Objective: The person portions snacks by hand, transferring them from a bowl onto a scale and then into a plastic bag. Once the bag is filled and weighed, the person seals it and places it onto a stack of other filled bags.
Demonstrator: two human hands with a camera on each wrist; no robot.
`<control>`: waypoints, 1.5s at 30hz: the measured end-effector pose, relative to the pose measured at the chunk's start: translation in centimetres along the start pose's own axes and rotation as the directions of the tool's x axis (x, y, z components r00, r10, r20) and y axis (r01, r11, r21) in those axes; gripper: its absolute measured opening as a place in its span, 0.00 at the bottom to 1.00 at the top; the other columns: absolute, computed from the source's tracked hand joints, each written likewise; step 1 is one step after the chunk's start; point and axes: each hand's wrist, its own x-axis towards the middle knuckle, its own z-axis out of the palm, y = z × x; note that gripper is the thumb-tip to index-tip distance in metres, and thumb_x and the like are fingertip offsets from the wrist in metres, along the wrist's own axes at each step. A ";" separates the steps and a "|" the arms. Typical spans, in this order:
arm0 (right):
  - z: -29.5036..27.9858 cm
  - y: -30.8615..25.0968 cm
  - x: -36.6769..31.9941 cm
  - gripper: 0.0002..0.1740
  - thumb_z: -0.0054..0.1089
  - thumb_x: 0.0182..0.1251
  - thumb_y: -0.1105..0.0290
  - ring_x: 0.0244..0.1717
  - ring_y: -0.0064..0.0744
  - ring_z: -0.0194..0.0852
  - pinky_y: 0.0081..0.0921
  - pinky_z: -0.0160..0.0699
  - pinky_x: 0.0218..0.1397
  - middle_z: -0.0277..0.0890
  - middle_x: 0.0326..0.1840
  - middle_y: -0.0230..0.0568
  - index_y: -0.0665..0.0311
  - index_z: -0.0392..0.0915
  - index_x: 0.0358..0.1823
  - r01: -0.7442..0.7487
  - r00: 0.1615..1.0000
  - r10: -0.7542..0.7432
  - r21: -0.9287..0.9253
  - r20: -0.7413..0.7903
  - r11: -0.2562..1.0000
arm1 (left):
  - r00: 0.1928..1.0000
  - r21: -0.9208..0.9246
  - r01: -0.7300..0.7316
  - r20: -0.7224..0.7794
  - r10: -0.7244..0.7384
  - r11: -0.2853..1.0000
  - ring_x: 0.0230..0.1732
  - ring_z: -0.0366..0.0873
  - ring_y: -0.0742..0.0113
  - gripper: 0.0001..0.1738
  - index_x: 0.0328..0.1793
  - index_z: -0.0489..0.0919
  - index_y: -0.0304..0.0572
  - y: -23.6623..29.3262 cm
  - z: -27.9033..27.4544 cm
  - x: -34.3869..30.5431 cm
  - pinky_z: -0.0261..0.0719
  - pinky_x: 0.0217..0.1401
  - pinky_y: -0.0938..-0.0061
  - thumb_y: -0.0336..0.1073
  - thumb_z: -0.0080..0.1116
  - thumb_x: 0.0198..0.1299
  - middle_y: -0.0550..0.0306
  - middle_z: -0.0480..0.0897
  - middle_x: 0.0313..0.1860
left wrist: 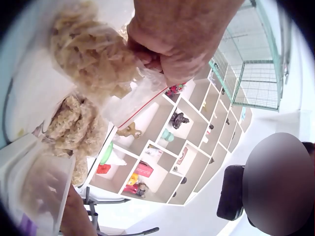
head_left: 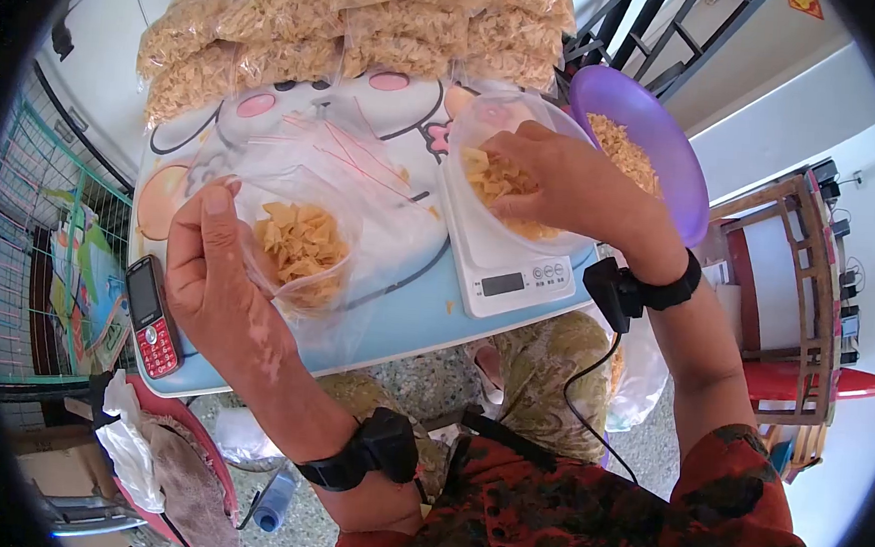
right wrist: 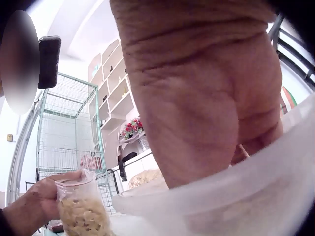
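Observation:
My left hand [head_left: 220, 265] pinches the top edge of a clear zip bag [head_left: 304, 250] partly filled with pale yellow dried flakes. In the left wrist view the bag's red zip line runs below the fingers. My right hand [head_left: 583, 182] reaches down into a translucent plastic bowl [head_left: 477, 116], its thumb and fingers among more flakes [head_left: 498, 182]. I cannot tell whether those fingers grip any. The bowl stands on a white digital scale [head_left: 502, 289]. In the right wrist view, the bowl's wall and the hand itself hide the fingertips.
Several filled bags of flakes [head_left: 362, 38] are stacked along the table's back. A purple basin [head_left: 684, 178] with flakes sits at the right. Clear bags with red zip lines [head_left: 335, 152] lie mid-table. A red phone [head_left: 154, 316] lies at the left edge, near a green wire cage [head_left: 82, 192].

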 end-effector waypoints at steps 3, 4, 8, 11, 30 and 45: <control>0.7 1.0 0.3 0.22 0.63 0.57 0.68 0.48 0.48 0.76 0.38 0.75 0.53 0.76 0.45 0.46 0.60 0.76 0.55 0.049 0.998 -0.048 0.019 -0.039 0.999 | 1.000 -0.005 0.004 0.000 -0.004 1.000 0.44 0.76 0.75 0.12 0.46 0.81 0.31 -0.1 0.1 0.1 0.72 0.52 0.82 0.35 0.62 0.66 0.56 0.83 0.43; 0.7 1.3 0.4 0.20 0.62 0.57 0.69 0.48 0.47 0.76 0.37 0.75 0.52 0.77 0.45 0.46 0.61 0.76 0.53 0.057 0.997 -0.055 0.036 -0.058 0.998 | 1.000 -0.007 0.002 0.003 -0.002 1.000 0.44 0.76 0.75 0.12 0.46 0.81 0.31 -0.1 0.1 0.1 0.72 0.52 0.82 0.35 0.62 0.66 0.56 0.83 0.43; 0.0 2.3 -0.1 0.16 0.60 0.59 0.73 0.43 0.39 0.78 0.32 0.77 0.48 0.78 0.41 0.42 0.63 0.76 0.50 0.079 0.980 -0.055 0.118 -0.192 0.990 | 1.000 -0.011 -0.014 0.007 0.015 1.000 0.44 0.76 0.75 0.12 0.46 0.81 0.31 -0.2 -0.3 0.2 0.72 0.52 0.82 0.35 0.62 0.66 0.56 0.83 0.43; -1.3 2.1 -1.0 0.13 0.58 0.63 0.75 0.39 0.25 0.77 0.25 0.76 0.45 0.76 0.38 0.35 0.64 0.76 0.50 -0.033 0.978 0.094 0.306 -0.187 0.952 | 1.000 -0.001 -0.018 0.003 0.018 1.000 0.43 0.75 0.76 0.12 0.46 0.82 0.31 0.0 -0.3 0.1 0.72 0.49 0.83 0.35 0.62 0.66 0.57 0.83 0.42; -1.1 1.9 -1.8 0.20 0.63 0.64 0.70 0.44 0.26 0.77 0.23 0.78 0.45 0.80 0.46 0.36 0.61 0.77 0.58 -0.030 0.997 0.055 0.345 -0.063 0.938 | 1.000 -0.030 -0.002 0.017 0.003 1.000 0.34 0.71 0.82 0.12 0.45 0.82 0.32 0.1 -0.3 0.0 0.69 0.37 0.88 0.36 0.62 0.66 0.61 0.82 0.39; -0.1 0.3 -1.2 0.18 0.64 0.55 0.74 0.45 0.45 0.76 0.33 0.77 0.48 0.75 0.47 0.43 0.64 0.79 0.49 0.208 0.976 -0.197 0.147 -0.090 0.967 | 1.000 -0.017 -0.002 0.018 0.003 1.000 0.35 0.72 0.81 0.12 0.45 0.82 0.32 0.0 -0.5 0.2 0.70 0.37 0.88 0.36 0.62 0.66 0.61 0.82 0.39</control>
